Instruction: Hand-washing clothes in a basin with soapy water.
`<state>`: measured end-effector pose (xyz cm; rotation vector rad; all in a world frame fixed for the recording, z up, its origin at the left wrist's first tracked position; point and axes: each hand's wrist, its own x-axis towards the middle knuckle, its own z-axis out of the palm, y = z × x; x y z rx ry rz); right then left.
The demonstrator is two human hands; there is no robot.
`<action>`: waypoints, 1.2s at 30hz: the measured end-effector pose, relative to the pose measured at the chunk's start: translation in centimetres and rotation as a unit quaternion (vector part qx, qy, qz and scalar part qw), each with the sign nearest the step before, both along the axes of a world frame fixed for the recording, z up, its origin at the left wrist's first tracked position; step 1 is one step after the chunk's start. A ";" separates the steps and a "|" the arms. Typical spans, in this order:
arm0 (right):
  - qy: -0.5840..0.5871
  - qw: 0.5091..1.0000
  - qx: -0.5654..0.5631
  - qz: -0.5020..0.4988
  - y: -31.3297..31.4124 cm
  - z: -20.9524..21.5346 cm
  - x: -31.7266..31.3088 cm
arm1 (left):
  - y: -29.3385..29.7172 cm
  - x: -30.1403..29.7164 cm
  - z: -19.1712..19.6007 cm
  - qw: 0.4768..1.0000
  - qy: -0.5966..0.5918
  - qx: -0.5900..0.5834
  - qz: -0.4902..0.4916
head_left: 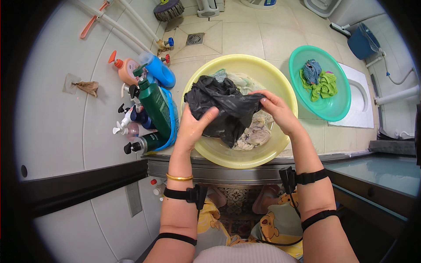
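Observation:
A wet black cloth garment [223, 109] is stretched between my two hands above the yellow basin [245, 163]. My left hand [193, 125] grips its left side, thumb lying across the front of the fabric. With fingers and thumb pinched together, my right hand [277, 111] holds a drawn-out corner. Below the garment, pale wet laundry [255, 136] lies in the basin, partly covered by the black fabric. What shape the garment has is hidden by its folds.
To the right, a green basin [343, 103] holds a lime-green cloth [323, 85] and a blue-grey cloth [312, 71], beside a white squat toilet [359, 96]. Several pump bottles crowd a blue basket [173, 127] at left. A dark door sill [219, 176] crosses in front of me.

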<state>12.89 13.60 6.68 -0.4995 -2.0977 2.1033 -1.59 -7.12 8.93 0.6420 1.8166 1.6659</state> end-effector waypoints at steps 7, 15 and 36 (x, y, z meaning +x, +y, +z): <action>-0.032 0.963 -0.263 -0.044 -1.4 -2.0 -0.5 | 0.8 0.8 -2.4 0.996 -0.012 -0.079 -0.036; 0.009 0.993 0.114 0.012 -6.9 -3.4 -1.4 | 2.2 1.5 -4.9 0.993 0.020 -0.048 0.109; 0.010 0.919 0.326 -0.220 -12.6 -1.3 -3.8 | 1.4 3.8 -10.6 0.709 -0.583 0.347 -0.194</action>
